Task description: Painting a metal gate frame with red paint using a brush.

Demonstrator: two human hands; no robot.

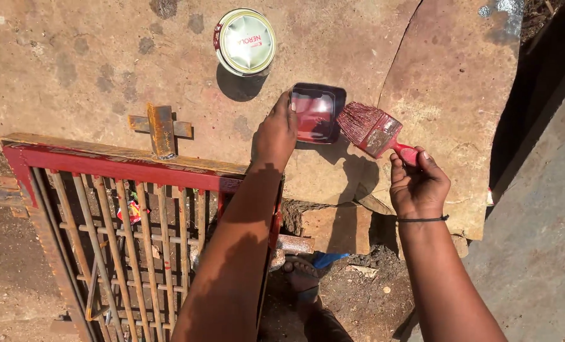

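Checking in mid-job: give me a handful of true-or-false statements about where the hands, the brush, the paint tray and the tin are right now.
1. The right hand holds a paintbrush by its red handle. True.
2. The brush bristles are deep inside the round tin. False: the bristles are beside the small dark tray; the tin stands apart, farther up the stone slab.
3. The left hand touches the tray's left edge. True.
4. The tin's lid is off. False: a pale lid covers it.
5. The metal grille has a red-painted top rail. True.
6. The grille lies on top of the tray. False: it lies below and to the left of the tray, clear of it.
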